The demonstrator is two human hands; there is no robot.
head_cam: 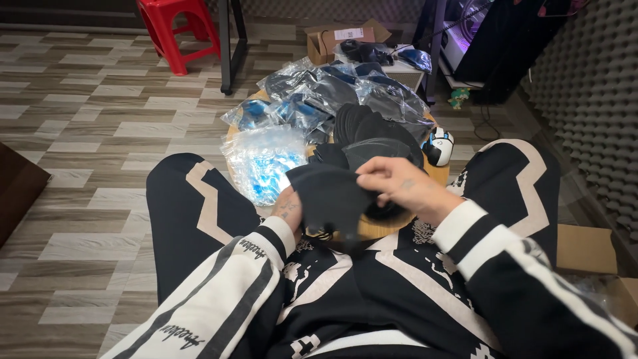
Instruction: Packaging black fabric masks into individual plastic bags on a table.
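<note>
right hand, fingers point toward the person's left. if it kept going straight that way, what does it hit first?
The right hand already pinches the black fabric piece. Straight on, its fingers would probably meet the left hand holding the fabric's far side, though depth is unclear. Past that lies the clear plastic bag.

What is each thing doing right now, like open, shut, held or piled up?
Black cloth piece: held up by both hands.
Left hand: grip shut on the cloth.
Right hand: pinching the cloth's top edge.
Black pieces: stacked on the round board.
Clear bags: heaped, crinkled.
Cardboard box: flaps open.
Red stool: standing upright.
</note>
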